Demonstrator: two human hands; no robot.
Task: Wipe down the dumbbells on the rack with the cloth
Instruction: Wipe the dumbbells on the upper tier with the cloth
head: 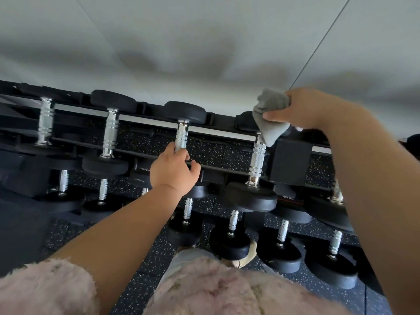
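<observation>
– Over at nine o'clock on the rack, what is sitting there?

– Two dumbbells are lying across the top rails with their chrome handles pointing toward twelve. Nobody is touching them.

– And moving toward the centre?

– The left hand is curling its fingers round the near part of the third dumbbell, gripping the handle. I am guessing it is steadying the weight, or bracing the person, while the other arm is reaching out.

– Where is the cloth?

– At about one o'clock. The right hand is bunching it between curled fingers and thumb. A loose corner is hanging onto the far end of the handle of the fourth dumbbell, beside its back head. It is probably being held crumpled so that a thick pad is meeting the metal.

– So the wiping is happening there?

– It is looking that way, since cloth and handle are touching.

– And the surface, the room?

– A black rubber floor with pale flecks is showing beneath the rails and down toward six. More weights, the lower dumbbells, are resting on a tier between five and six. A plain pale wall is filling twelve, and a pink fleecy top is crowding the bottom edge.
</observation>
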